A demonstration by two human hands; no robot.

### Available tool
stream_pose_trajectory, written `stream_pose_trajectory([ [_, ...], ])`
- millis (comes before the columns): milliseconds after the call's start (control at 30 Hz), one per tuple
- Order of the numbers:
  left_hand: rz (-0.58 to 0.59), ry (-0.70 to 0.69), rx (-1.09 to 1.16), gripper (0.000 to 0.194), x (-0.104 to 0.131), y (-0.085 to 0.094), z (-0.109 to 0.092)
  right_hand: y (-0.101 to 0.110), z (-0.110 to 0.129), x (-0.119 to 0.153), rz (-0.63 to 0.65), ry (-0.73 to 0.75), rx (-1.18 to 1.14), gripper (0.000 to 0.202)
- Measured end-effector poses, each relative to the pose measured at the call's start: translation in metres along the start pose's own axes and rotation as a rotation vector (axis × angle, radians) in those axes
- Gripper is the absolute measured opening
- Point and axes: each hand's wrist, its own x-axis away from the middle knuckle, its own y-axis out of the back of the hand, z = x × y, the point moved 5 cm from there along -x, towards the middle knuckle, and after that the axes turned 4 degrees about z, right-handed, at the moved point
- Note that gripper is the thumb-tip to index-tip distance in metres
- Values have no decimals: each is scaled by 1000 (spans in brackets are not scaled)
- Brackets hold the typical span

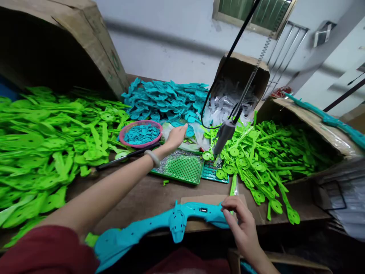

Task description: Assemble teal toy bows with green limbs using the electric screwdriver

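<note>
Clock directions are taken from the green tray.

- Hands, two, both bare. Left hand point(176, 137), at 12 o'clock, a pale band point(153, 158) on its wrist, reaches over clear bags point(185, 146); fingers held close together, but whether they pinch anything I cannot tell. Right hand point(243, 224), at 4 o'clock, at the right end of the long teal part; fingers curled, thumb just below the forefinger, grip on the part impossible to tell.
- Long teal part point(159, 223), one, lying lengthwise from 7 to 5 o'clock, its right end over a cardboard sheet point(212, 199).
- Trays, two: green tray point(185, 167), perforated, with small silvery pieces; small teal tray point(208, 174), at 3 o'clock.
- Pink basket point(122, 137), one, of small teal pieces, at 10 o'clock.
- Power driver point(225, 137), one, upright on a coiled cord, at 2 o'clock.
- Dark rod point(137, 153), one, at 10 o'clock.
- Heaps, too many pieces to count: green pieces at 9 point(42, 140) and 3 o'clock point(256, 156); teal pieces point(168, 99) at 12.
- Cardboard boxes, three around the heaps: at 10–11 point(101, 42), 1–2 point(251, 61) (clear pieces inside) and 2–3 o'clock point(302, 108).
- Surface: brown tabletop point(145, 199).
- Room: pale wall point(171, 42), one barred window point(239, 9) at 1 o'clock.
</note>
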Motion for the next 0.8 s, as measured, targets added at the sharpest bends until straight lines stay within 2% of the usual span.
stream_pose_trajectory([
  [100, 14, -46, -122, 27, -30, 1, -25, 4, 2, -9, -25, 53, 30, 9],
  [167, 18, -98, -178, 23, -32, 8, -46, 14, -1, -16, -99, 90, 77, 9],
  [233, 32, -161, -230, 21, -11, 18, -61, 32, -9, -26, -253, 76, 115, 10],
  [300, 91, -204, -278, 14, 35, 25, -59, 49, -20, -43, -376, 11, 110, 13],
  [367, 216, -229, -332, 14, 101, 25, -39, 51, -26, -69, -339, -14, 51, 27],
  [433, 460, -490, -624, 13, 182, 9, -14, 36, -25, -100, -134, 60, -59, 56],
  [467, 513, -625, -796, 6, 221, 2, 0, 25, -22, -114, -22, 98, -110, 63],
  [533, 486, -876, -1001, 19, 284, -10, 26, -2, -18, -136, 178, 117, -196, 60],
  [567, 429, -953, -1055, 26, 306, -14, 38, -14, -16, -144, 259, 107, -230, 55],
  [600, 357, -994, -1088, 30, 320, -16, 50, -26, -13, -150, 319, 93, -259, 49],
  [667, 218, -970, -1139, 33, 329, -16, 75, -43, -7, -160, 373, 69, -295, 39],
  [733, 114, -899, -1169, 35, 323, -12, 95, -56, -4, -170, 348, 48, -358, 36],
  [800, 66, -896, -1151, 37, 317, -8, 107, -69, -5, -180, 311, 15, -473, 37],
])
